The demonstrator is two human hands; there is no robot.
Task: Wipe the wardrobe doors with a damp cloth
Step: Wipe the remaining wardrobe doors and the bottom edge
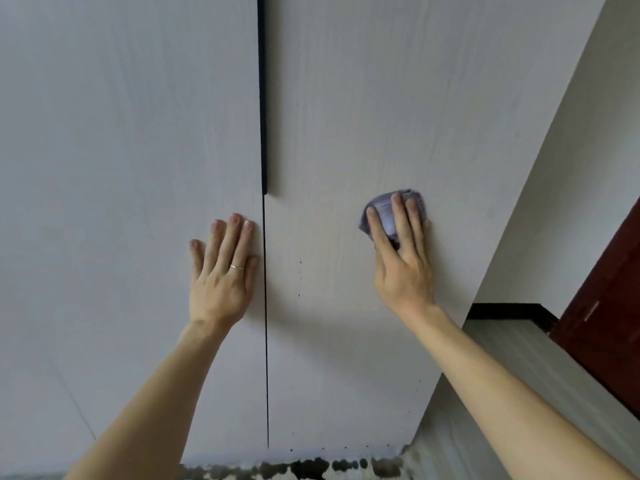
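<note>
Two pale wood-grain wardrobe doors fill the view, the left door [121,168] and the right door [363,116], split by a thin dark gap with a black handle strip [262,98] along its upper part. My left hand [221,268] lies flat on the left door beside the gap, fingers straight, a ring on one finger. My right hand [401,251] presses a bunched purple-grey cloth [386,211] against the right door, fingers spread over it. Most of the cloth is hidden under the hand.
A white wall [571,185] meets the wardrobe's right edge. A dark red-brown door [609,323] stands at the far right above a black skirting strip [509,311] and grey wood floor [502,393]. Dark specks dot the bottom of the wardrobe doors.
</note>
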